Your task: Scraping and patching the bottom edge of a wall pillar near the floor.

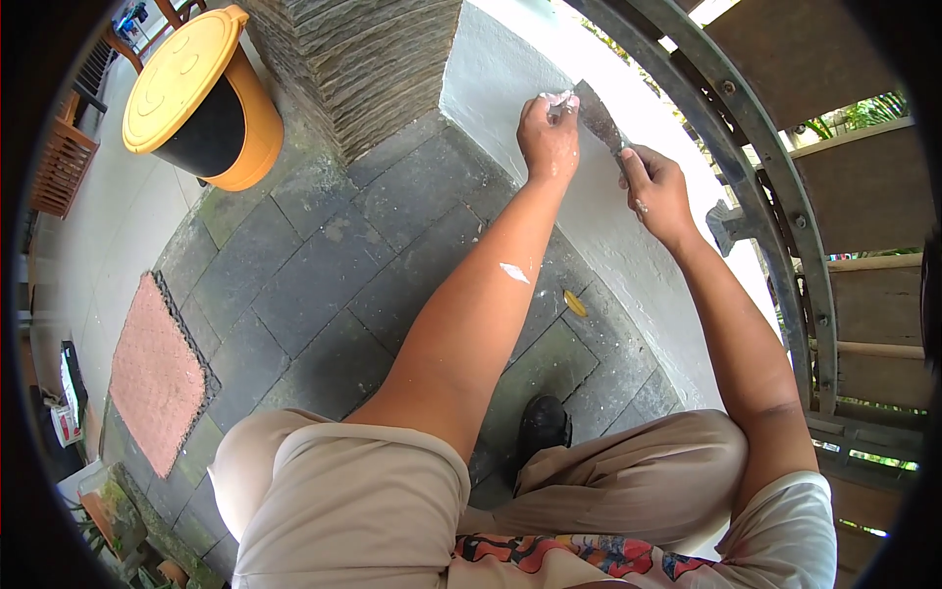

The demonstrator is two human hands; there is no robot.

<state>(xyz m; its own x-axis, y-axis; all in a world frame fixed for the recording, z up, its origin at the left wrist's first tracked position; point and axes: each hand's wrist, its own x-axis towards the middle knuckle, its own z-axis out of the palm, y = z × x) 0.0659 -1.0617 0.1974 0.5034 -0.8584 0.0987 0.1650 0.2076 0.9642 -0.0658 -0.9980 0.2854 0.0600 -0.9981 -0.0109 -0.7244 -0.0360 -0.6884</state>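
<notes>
My right hand (657, 191) is closed round the handle of a paint scraper (601, 118). Its wide, dull metal blade, spotted with white, points up and away toward my other hand. My left hand (549, 142) is at the blade's far end, with its fingers curled together. White flakes or smears cover those fingertips; what they pinch is too small to make out. Both hands are above a low wall (628, 265) painted pale grey-white. A white flake sticks to my left forearm.
A yellow lidded bin (250, 128) with a black band stands at the far left beside a stone-clad pillar (363, 59). A pink mat (162, 373) lies on dark floor tiles (324, 255). A yellow leaf (575, 303) is near the wall. A metal-framed gate (785, 187) curves along the right.
</notes>
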